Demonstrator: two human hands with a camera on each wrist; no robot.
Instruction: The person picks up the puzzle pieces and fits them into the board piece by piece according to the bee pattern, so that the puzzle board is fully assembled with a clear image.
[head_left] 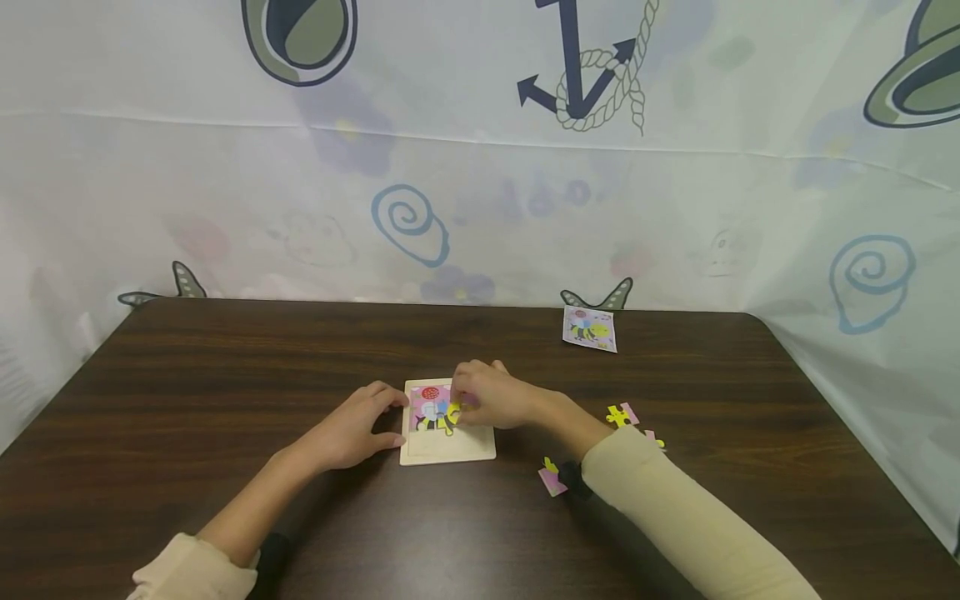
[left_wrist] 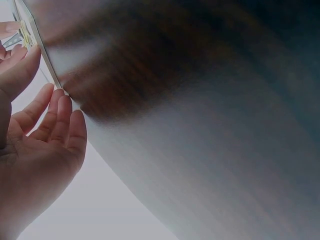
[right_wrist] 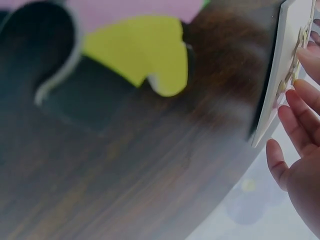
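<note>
Left hand and right hand lie over the table at an almost square board: the left, fingers spread, touches its left edge; the right pinches a yellow piece near its middle. Loose pieces lie to the right, nearer the right hand.

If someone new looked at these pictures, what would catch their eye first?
Probably the big dark anchor printed on the pale backdrop behind the table. Then the partly filled bee puzzle board on it, left hand at its left edge, right hand over its upper right. In the right wrist view, a blurred yellow-and-pink piece dominates near the top.
</note>
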